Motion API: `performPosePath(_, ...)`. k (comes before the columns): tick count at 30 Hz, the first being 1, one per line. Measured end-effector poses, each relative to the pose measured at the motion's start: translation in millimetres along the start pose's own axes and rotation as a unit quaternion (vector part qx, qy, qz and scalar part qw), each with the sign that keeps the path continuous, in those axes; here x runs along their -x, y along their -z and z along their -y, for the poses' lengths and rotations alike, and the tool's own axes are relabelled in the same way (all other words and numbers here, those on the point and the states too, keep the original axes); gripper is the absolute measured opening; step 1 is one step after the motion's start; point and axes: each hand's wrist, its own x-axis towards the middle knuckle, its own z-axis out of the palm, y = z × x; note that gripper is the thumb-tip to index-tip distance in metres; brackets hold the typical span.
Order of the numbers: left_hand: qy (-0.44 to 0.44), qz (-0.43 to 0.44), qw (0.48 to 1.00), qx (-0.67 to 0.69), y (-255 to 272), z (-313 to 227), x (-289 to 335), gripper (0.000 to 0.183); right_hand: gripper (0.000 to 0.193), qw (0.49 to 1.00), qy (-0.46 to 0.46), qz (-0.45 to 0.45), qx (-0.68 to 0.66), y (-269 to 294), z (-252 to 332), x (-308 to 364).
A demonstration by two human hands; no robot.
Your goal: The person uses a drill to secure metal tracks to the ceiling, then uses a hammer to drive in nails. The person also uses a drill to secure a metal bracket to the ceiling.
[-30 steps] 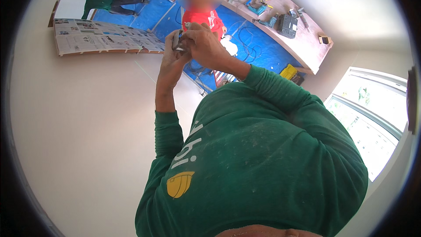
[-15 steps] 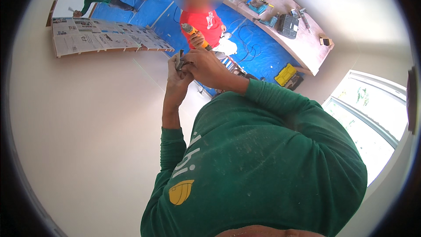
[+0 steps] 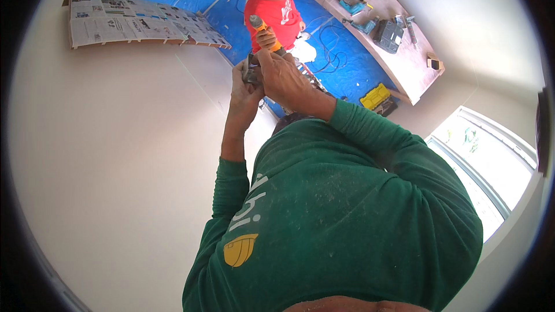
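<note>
- Observed across the left of the frame: a broad pale wall surface (image 3: 115,138).
- Found over the top centre: a blue floor sheet (image 3: 361,72).
- Recorded at upper right: a long workbench (image 3: 413,72), loaded with tools and a black case (image 3: 388,36).
- Noted at upper left: a panel covered in newspaper (image 3: 144,26).
- Recorded at top centre: a co-worker in red (image 3: 274,8), with a yellow drill (image 3: 259,25) gripped in one hand, chuck toward the upper left.
- Located just above centre: the right hand (image 3: 286,81), reaching in from the right with fingers bent at the small piece. Cannot tell whether pinched on it or only resting there; fingertips partly hidden.
- Located just left of that: the left hand (image 3: 245,93), raised from below, with thumb and fingers clasped around the small piece.
- Found between both hands, above centre: a small grey piece (image 3: 250,70). Set at the left fingertips, immediately left of the right fingers, with long axis roughly upright in the frame. Judged nearer to the left hand; exact shape not discernible.
</note>
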Motion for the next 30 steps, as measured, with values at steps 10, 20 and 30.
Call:
performPosePath(10,0.075,0.028,0.967,0.243,30.7,8.2,-7.7,0.073,0.024,0.988,0.148,0.006,0.053,22.2,-23.0,-24.9)
performPosePath(20,0.073,0.076,0.909,0.403,45.7,1.5,8.9,0.068,0.101,0.951,-0.306,0.036,-0.015,-77.5,-223.2,-21.5)
performPosePath(30,0.086,0.036,0.924,0.371,49.5,-10.0,45.5,0.069,0.123,0.946,-0.248,0.154,-0.137,-181.7,-256.7,-47.1)
